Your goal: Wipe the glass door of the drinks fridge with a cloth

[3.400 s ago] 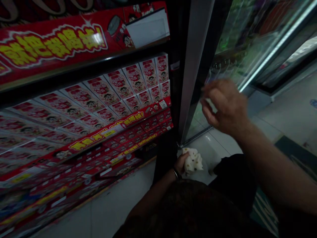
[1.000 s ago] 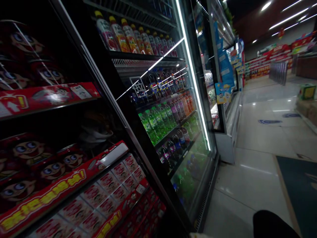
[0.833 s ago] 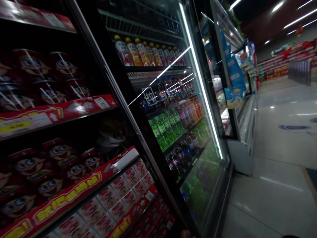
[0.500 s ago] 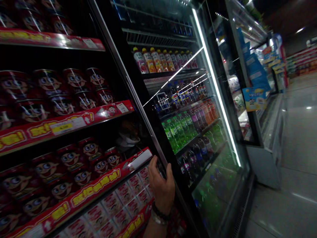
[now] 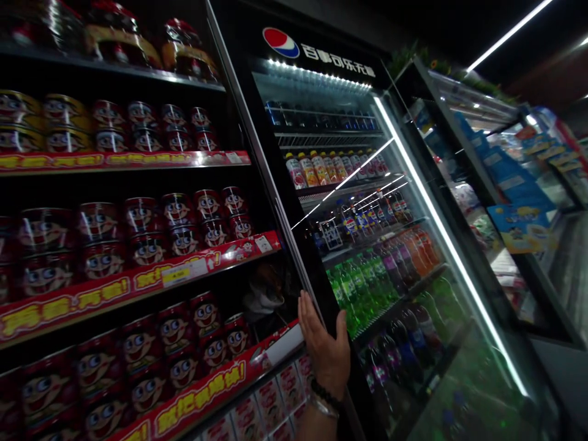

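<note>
My left hand is raised at lower centre with its back toward me, fingers stretched upward and thumb apart. It holds nothing. The fingertips lie at the silver upright edge of the drinks cooler, next to a white label holder on the shelf front; whether they press on it I cannot tell. A dark beaded bracelet and a shiny band circle the wrist. Left of the hand stand red cans with cartoon faces, and behind the shelf edge lies a pale crumpled thing. My right hand is out of view.
A glass-door drinks cooler with a lit strip and rows of bottles stands on the right. Shelves of stacked cans fill the left. Small cartons sit below. Farther right are another refrigerated case and a blue-and-yellow display sign.
The view has tilted up, bringing the cooler's top sign and higher shelves into sight. My left hand stays by the cooler edge, its fingers now straighter and flatter.
</note>
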{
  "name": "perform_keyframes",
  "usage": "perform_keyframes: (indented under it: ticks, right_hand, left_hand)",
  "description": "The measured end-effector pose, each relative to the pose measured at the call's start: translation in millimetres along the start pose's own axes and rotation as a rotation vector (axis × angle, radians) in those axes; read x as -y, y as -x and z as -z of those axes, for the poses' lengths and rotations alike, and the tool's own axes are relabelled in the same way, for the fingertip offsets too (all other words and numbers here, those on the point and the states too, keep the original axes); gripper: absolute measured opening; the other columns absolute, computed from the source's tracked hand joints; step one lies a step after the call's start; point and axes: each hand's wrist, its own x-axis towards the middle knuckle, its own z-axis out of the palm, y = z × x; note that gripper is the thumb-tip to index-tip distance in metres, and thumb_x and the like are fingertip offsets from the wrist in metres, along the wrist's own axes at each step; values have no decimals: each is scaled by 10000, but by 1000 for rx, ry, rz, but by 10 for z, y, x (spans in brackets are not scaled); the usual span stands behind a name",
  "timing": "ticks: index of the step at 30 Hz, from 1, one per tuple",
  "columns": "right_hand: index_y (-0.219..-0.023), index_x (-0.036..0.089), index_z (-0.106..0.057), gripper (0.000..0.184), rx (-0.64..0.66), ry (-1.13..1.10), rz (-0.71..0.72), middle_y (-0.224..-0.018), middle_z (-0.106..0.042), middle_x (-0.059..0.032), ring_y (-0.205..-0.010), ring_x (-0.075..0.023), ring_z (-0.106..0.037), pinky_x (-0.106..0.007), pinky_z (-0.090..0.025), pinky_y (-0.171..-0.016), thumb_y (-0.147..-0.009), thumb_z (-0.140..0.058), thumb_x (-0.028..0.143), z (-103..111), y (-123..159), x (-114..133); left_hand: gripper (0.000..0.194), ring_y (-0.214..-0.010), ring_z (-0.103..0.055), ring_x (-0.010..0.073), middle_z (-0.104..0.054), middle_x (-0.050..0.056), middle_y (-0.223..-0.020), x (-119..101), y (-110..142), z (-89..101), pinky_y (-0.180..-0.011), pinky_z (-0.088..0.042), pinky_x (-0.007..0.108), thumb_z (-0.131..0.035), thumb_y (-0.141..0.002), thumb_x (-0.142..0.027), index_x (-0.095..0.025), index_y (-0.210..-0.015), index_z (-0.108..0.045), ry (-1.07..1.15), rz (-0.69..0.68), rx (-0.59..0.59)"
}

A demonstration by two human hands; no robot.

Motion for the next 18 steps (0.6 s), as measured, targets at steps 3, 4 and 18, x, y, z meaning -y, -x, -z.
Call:
perform_keyframes:
  ticks: [3, 4, 18]
  right_hand:
    - [-1040, 442, -805, 554, -187, 230, -176, -808, -744, -143, -828, -407, -808, -481, -594, -413, -890, -478, 864, 1002, 147, 167]
    - [-955, 372, -777, 500, -201, 277, -189, -753, -733, -134, -723, -408, -790, -487, -606, -418, -877, -587, 827, 1272, 162, 172]
    - [-1676, 327, -473, 581, 217, 882, 852, -1840, -209, -55, -1717, -377, -156, -727, -148, -1367, -1127, -476, 518, 265, -1547, 116]
  left_hand:
    - [838, -1627, -362, 336, -379, 171, -1733, 27, -32, 3, -1335, -361, 631, -698, -1045, -373, -291, -1737, -232, 25, 12, -12]
    - [803, -1608, -387, 335, -404, 174, -1710, 33, -59, 4, -1326, -370, 630, -704, -1040, -380, -281, -1712, -276, 36, 21, -19]
    - [416, -1534, -451, 303, -488, 152, -1574, 90, -255, 14, -1281, -365, 544, -571, -1103, -372, -245, -1495, -520, 200, 55, -31]
